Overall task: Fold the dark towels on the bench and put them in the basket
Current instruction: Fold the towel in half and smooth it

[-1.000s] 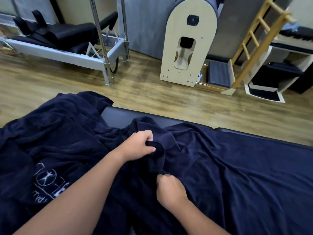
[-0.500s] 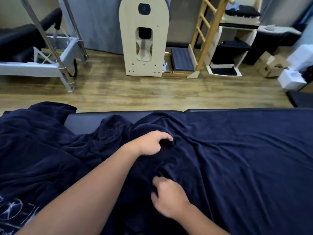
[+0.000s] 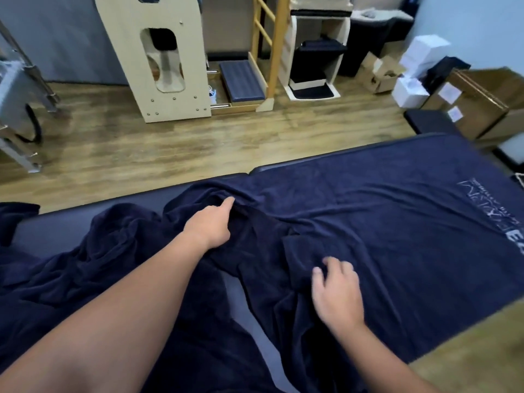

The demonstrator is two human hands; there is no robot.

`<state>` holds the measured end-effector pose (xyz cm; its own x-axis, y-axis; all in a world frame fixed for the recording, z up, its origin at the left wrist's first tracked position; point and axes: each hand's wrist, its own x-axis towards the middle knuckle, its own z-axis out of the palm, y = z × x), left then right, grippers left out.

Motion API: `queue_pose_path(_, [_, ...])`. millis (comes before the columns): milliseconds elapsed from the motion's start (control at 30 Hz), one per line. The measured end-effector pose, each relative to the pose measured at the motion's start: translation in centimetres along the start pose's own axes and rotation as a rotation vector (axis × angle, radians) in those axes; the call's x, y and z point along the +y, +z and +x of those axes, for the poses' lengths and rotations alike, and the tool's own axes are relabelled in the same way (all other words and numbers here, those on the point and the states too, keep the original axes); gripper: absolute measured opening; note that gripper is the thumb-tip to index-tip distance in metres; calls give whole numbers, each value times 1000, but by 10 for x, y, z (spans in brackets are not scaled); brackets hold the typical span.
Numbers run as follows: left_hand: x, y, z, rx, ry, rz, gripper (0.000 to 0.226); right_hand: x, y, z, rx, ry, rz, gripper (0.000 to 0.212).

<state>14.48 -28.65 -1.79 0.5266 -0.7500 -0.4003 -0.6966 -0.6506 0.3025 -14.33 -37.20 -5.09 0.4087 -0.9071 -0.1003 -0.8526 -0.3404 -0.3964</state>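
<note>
Two dark towels are lying across the bench [image 3: 56, 234], and from the head view, the only one we have, we are seeing none folded yet. We are reaching our left hand [image 3: 211, 226] into the bunched edge of the spread towel [image 3: 382, 222], the index finger stretched out and tucked into a fold near the far side; we cannot tell whether the other fingers are gripping cloth. We are hovering our right hand [image 3: 336, 296] over a turned-back flap, fingers relaxed and spread, grasping nothing, probably getting ready to smooth or catch that flap. This towel is lying mostly flat to the right, its printed logo [image 3: 493, 205] facing up, likely laid out for folding. The crumpled towel [image 3: 71, 279] is waiting in a heap at the left. We are not seeing the basket anywhere.
</note>
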Motion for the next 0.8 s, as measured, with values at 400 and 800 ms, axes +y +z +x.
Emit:
queue_pose_path(400, [-8,5,15,107,-353,-200,24,-18,16,24,-162,-78,-174,16])
queue_pose_path(800, [93,2,50,151,74,-258,93,121,-60,1,-254,289,-285,22])
